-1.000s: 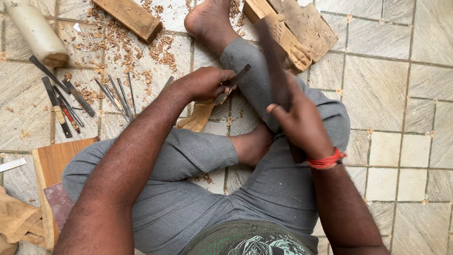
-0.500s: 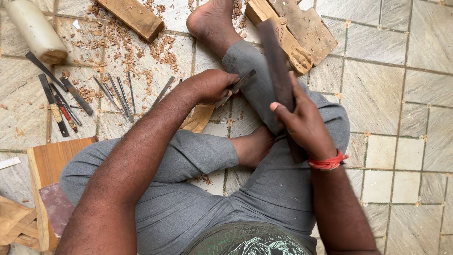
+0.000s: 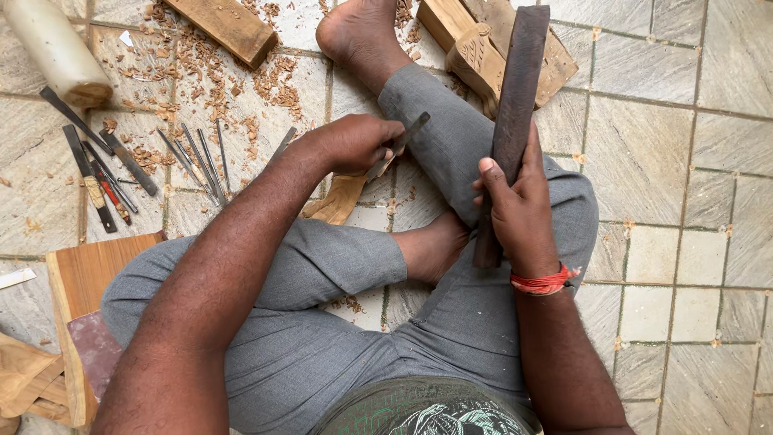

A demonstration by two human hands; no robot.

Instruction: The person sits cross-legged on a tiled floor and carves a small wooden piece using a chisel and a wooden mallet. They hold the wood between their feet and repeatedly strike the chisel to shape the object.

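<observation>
The dark wooden mallet (image 3: 514,121) stands upright above the knee, the right hand (image 3: 519,211) with fingers clamped round its lower part. The left hand (image 3: 354,143) has fingers closed on a chisel (image 3: 396,145), beside a pale carving piece (image 3: 336,200) on the floor. Judged: the work is at the striking step, which calls for a seated blade.

Left hand (image 3: 354,143): closed in a fist, knuckles up, forearm stretched forward across the lap, wrist straight. Right hand (image 3: 519,211): fingers wrapped closed, thumb (image 3: 489,179) pressed flat along the near side, wrist upright and bearing a red thread band (image 3: 543,282). The hands are apart.
</observation>
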